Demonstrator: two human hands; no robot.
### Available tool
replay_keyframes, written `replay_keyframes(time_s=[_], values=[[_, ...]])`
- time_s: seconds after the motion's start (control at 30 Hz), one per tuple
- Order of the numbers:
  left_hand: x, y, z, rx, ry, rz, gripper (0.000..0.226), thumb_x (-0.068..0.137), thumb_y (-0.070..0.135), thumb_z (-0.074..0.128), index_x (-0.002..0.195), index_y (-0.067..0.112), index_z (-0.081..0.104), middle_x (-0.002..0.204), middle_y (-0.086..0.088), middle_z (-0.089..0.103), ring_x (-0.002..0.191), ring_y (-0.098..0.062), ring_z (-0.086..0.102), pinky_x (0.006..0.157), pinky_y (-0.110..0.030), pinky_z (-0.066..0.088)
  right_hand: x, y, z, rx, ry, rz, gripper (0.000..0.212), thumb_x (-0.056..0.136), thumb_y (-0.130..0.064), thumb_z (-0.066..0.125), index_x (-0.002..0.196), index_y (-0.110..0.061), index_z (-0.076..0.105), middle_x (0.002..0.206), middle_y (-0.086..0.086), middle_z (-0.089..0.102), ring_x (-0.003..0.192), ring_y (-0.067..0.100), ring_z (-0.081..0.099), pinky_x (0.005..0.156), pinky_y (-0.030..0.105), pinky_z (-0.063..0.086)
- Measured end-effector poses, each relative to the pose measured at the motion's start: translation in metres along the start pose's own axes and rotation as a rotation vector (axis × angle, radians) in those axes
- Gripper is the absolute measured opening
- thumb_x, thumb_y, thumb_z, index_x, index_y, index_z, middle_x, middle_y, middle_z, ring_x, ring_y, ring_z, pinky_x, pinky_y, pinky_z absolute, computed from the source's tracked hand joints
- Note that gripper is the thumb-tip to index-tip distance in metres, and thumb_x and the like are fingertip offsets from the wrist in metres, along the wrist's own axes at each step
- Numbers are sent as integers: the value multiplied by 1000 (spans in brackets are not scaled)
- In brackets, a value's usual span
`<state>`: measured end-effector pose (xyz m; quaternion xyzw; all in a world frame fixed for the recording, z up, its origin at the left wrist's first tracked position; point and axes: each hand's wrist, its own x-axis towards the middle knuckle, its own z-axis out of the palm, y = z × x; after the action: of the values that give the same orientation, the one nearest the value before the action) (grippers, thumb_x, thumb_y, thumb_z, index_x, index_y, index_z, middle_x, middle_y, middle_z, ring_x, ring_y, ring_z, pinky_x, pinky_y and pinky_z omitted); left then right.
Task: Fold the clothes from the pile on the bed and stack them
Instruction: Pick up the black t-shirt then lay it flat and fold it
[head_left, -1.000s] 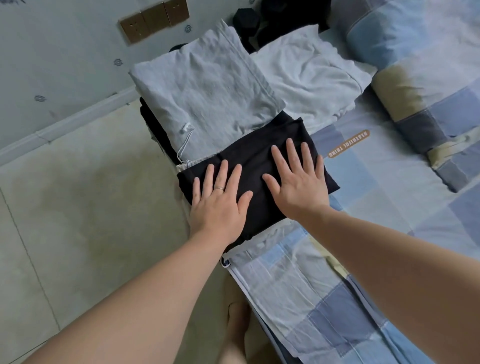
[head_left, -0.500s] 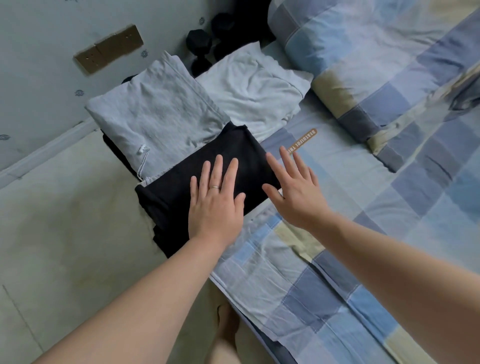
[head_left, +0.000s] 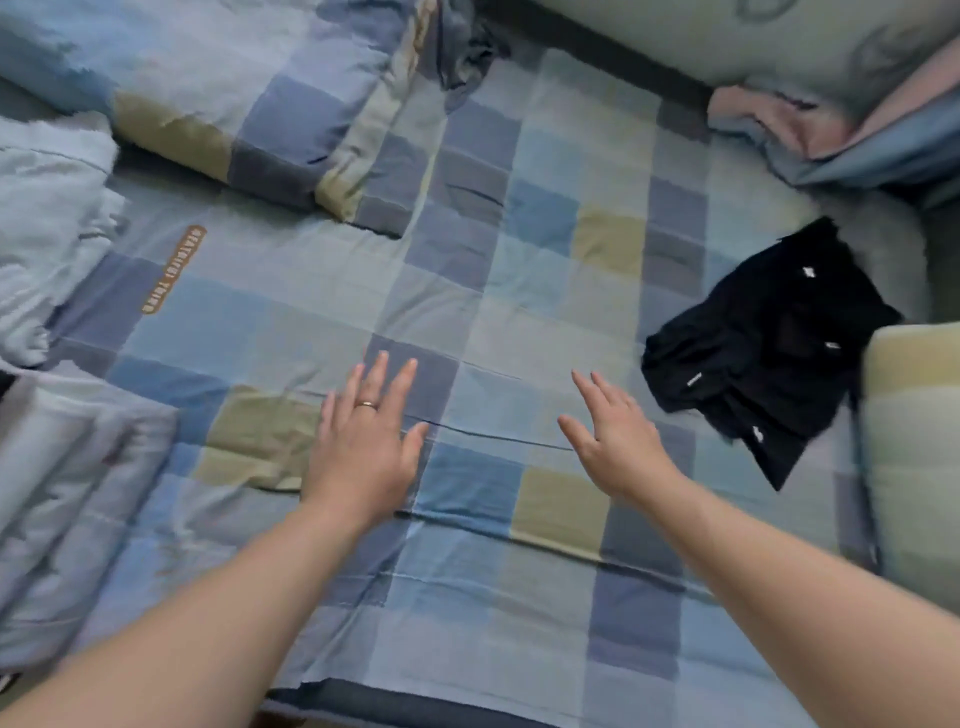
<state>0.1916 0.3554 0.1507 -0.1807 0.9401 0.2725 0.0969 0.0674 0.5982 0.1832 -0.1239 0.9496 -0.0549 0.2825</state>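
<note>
On bed's right, crumpled black garment

Left edge cuts the folded white clothes; marks on the black garment blur.

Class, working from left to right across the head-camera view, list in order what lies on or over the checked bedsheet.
Pale white folded garment → brown lettered label → left hand → right hand → crumpled black garment → pale green-and-yellow striped bedding.
</note>
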Motion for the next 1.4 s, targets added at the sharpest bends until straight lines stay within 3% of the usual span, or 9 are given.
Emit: replay_keyframes(time_s=[0.2,0.43,0.77,0.9,0.97,1.07,1.17,1.27,1.4], values=[[9,156,129,85,-143,203,63,101,43,44,159,25,24,167,-7,17,153,-31,15,122,-49,17,-37,210,14,158,26,196,63,104,-47,41,160,-32,16,167,-4,15,153,21,14,121,49,20],[48,284,280,293,-381,398,69,102,46,43,160,31,9,169,-3,2,155,-29,4,124,-43,13,-38,390,54,319,88,343,64,103,-43,46,159,-30,19,166,-6,20,152,18,16,122,44,18],[231,332,395,346,-305,499,90,93,61,55,159,39,-2,169,2,-8,155,-31,-4,125,-48,8,145,467,98,341,252,301,82,93,-54,60,157,-46,9,168,-12,-1,155,23,-5,122,56,11],[225,302,436,343,-153,482,75,97,68,28,159,39,-3,168,13,-9,155,-16,-11,125,-46,-5,177,483,158,281,510,191,63,89,-60,57,147,-40,45,163,-7,30,152,22,19,121,53,9],[223,297,444,293,-54,491,64,101,61,24,159,42,5,168,17,-1,155,-13,-6,125,-43,-4,186,489,177,305,759,173,52,90,-46,48,137,-27,61,150,-1,51,143,27,40,117,50,22],[231,299,445,218,-22,481,51,106,48,27,157,44,22,166,19,12,155,-12,4,124,-40,1,195,492,178,382,863,149,45,90,-19,45,128,-18,68,138,4,62,135,31,51,114,50,33],[237,314,431,32,-94,378,40,109,35,35,145,30,50,156,10,43,149,-18,29,120,-40,20,185,491,146,491,662,186,35,99,-10,50,127,-15,69,138,5,62,137,30,50,114,36,34],[220,333,385,-83,-195,269,31,109,31,36,105,12,61,92,-4,65,101,-33,58,74,-35,35,162,493,87,434,405,257,26,101,-19,55,120,-18,73,127,6,69,123,32,56,90,31,41],[183,342,270,-288,-176,213,33,109,33,36,106,13,62,86,-3,63,86,-28,58,74,-39,44,109,461,-13,460,559,275,22,99,-18,53,104,-19,74,101,9,71,101,36,60,77,36,43]])
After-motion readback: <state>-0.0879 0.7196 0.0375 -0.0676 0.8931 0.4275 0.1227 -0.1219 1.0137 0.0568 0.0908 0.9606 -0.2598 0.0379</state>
